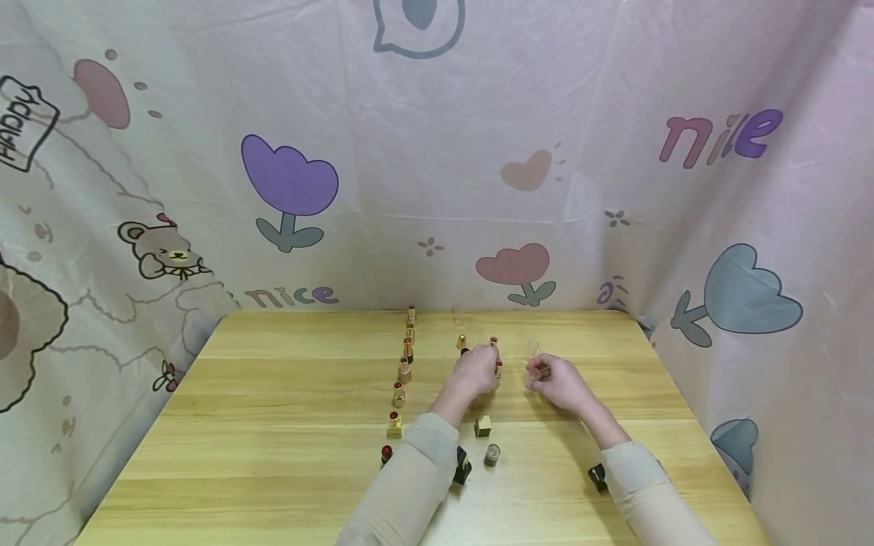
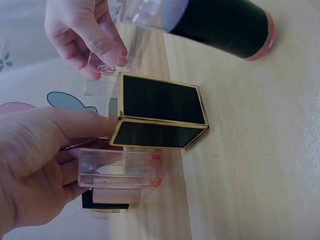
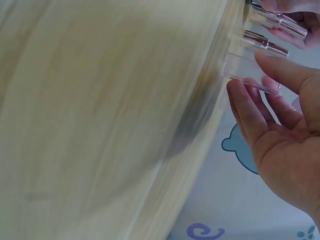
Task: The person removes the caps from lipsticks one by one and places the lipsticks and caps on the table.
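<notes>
My left hand (image 1: 478,369) is among the lipsticks at the middle right of the table, its thumb and fingers curled round a metallic lipstick (image 3: 287,23). Another lipstick (image 3: 265,43) stands close beside that hand. To its right, my right hand (image 1: 560,383) pinches a clear plastic lipstick cap (image 3: 255,85) between thumb and fingers, just over the table. In the left wrist view a black cap with gold edges (image 2: 162,102) and a clear cap (image 2: 120,169) partly hide the left fingers.
A column of uncapped lipsticks (image 1: 399,394) runs down the table (image 1: 287,394) left of centre. A gold-topped cap (image 1: 482,426), a round grey cap (image 1: 492,455) and a black piece (image 1: 462,466) lie nearer. Another black piece (image 1: 597,478) is by the right sleeve. Printed cloth (image 1: 410,189) hangs behind.
</notes>
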`<state>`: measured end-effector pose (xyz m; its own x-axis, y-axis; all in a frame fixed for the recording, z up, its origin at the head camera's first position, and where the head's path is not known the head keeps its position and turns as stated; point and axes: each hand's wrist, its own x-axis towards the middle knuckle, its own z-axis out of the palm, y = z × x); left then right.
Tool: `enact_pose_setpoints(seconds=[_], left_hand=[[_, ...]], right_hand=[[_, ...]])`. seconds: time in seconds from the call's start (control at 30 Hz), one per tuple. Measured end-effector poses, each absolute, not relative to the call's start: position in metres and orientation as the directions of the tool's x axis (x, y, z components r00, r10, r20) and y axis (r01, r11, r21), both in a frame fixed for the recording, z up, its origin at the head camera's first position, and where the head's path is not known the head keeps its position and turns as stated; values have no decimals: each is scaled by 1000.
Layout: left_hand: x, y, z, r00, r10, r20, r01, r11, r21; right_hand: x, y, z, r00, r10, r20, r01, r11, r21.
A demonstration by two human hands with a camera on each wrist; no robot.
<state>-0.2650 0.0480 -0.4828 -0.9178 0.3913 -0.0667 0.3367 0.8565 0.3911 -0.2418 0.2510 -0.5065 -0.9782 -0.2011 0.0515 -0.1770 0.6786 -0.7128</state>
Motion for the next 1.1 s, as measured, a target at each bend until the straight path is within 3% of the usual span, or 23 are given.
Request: enact_pose_setpoints(seconds=[0.3,0.67,0.87,1.1], left_hand=[[-263,50,-482,-914,401,-68,364,882,300],[-262,49,-481,-915,394,-83,357,889,287],[-259,43,-471,-925,376,-47,335,870,361],[-246,27,-443,-929,358,98,358,793,494]], right_hand=[[-241,250,-507,-977,-207,48,-177,672,-719],[-241,248,-507,-977,-208,33,-168,677,-717],[-237,248,-504,-979,-199,40,-166,669,-725],[-231,251,-488,-964,-126,236,-259,656,-709]])
